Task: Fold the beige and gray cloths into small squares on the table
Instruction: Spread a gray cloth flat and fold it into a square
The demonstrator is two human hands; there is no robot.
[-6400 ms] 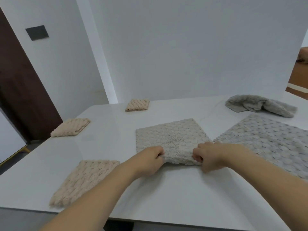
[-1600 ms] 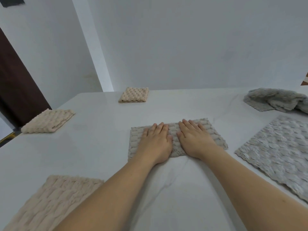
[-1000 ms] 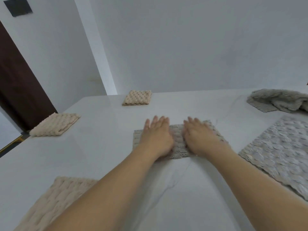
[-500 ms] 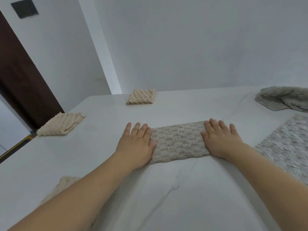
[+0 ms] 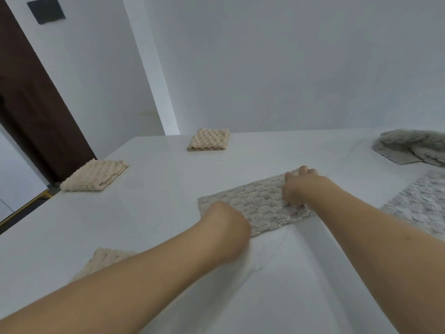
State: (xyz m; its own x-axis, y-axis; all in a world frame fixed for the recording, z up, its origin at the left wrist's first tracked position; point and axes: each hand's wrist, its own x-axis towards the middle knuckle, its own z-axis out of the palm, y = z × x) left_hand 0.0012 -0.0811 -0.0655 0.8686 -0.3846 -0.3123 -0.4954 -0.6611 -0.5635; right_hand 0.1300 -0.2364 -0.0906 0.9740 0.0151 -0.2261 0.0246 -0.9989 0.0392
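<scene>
The half-folded gray cloth (image 5: 255,208) is laid as a long strip across the middle of the white bench (image 5: 168,184), a shape suited to a second fold across its length. Its right end is gripped by the right hand (image 5: 301,189), fingers (image 5: 304,170) curled over the far corner, presumably so that this end can be lifted over. The near left corner is met by the left hand (image 5: 226,227); its fingers are hidden behind the knuckles, so whether they pinch or only press cannot be told. 2 folded beige cloths (image 5: 209,139) are kept at the far left, well apart from the work.
</scene>
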